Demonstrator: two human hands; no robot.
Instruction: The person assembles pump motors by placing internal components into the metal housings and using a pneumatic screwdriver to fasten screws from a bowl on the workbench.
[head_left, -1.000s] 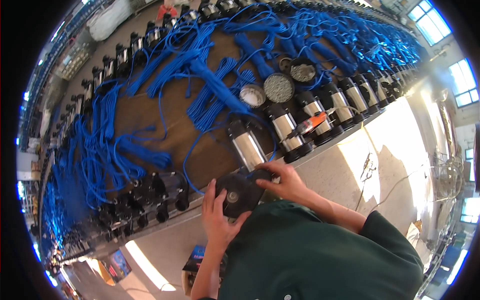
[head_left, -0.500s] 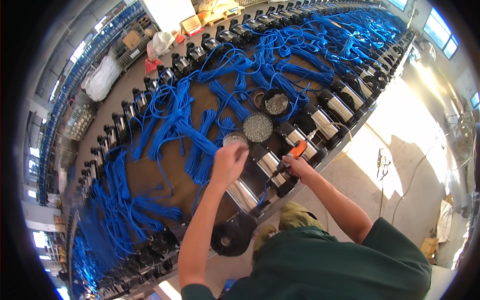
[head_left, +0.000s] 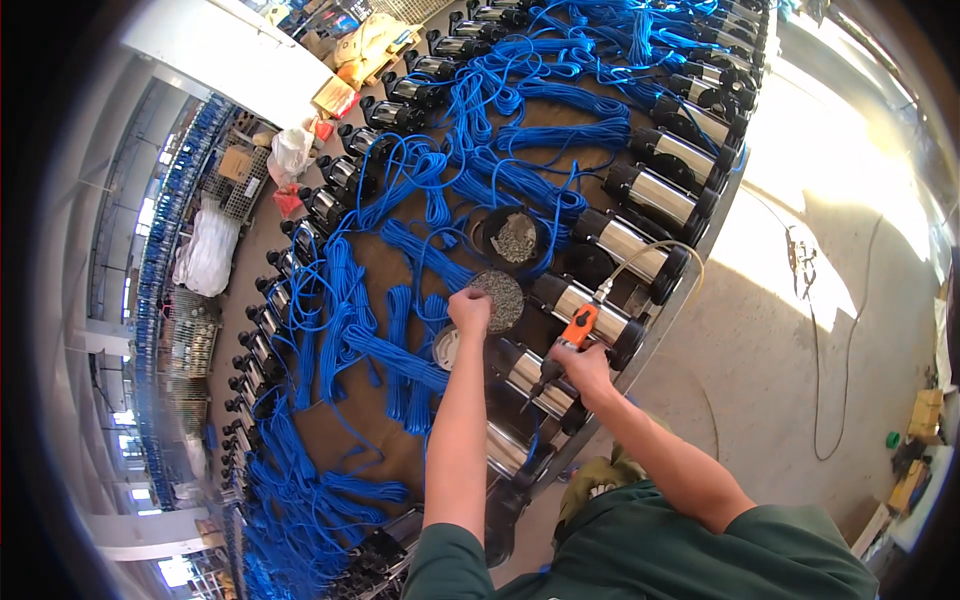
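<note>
My left hand (head_left: 470, 308) is at the near left edge of a round bowl of small metal pieces (head_left: 505, 302). Its fingers are drawn together, and whatever they may hold cannot be made out. My right hand (head_left: 585, 368) grips an orange and black air screwdriver (head_left: 579, 326), with a pale hose (head_left: 640, 252) running from its back end. The tool's dark tip points down and left, over a shiny steel cylinder with black ends (head_left: 535, 378). Just below my left hand is a pale round dish (head_left: 446, 347), partly hidden by my wrist.
More steel cylinders (head_left: 620, 240) line both long edges of the brown-topped table (head_left: 400, 265). Bundled blue cables (head_left: 400, 360) spread over it. A black bowl of metal pieces (head_left: 514, 238) stands beyond the first bowl. A dark cord (head_left: 850, 370) lies on the floor at right.
My left hand has gone from the pale dish to the bowl of metal pieces. My right hand still holds the air screwdriver, now tilted more upright. The whole view has turned and shifted.
</note>
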